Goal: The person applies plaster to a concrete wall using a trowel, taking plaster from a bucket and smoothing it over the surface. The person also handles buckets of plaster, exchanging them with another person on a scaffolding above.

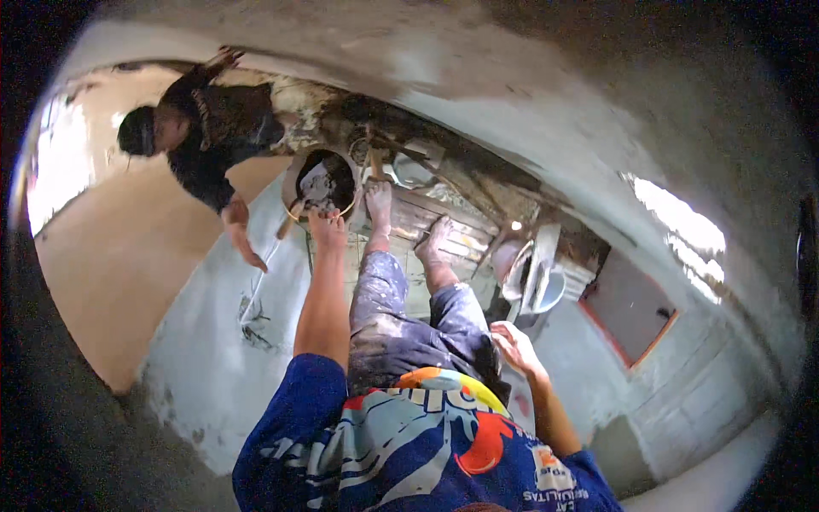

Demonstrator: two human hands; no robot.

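- At the upper left, a co-worker [223, 128] in dark clothes, one arm lowered.
- Above left of centre, a round bucket [291, 177] holding grey mortar [317, 184].
- On its near rim, the left hand [328, 229], fingers curled over.
- Right of lower centre, the right hand [517, 348], loosely spread beside the thigh.

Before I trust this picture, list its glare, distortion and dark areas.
Head view: glare whites out the bright opening far left and a patch at right; wide-lens distortion bows straight edges, corners go black; the right hand looks overexposed, the bucket dark inside.
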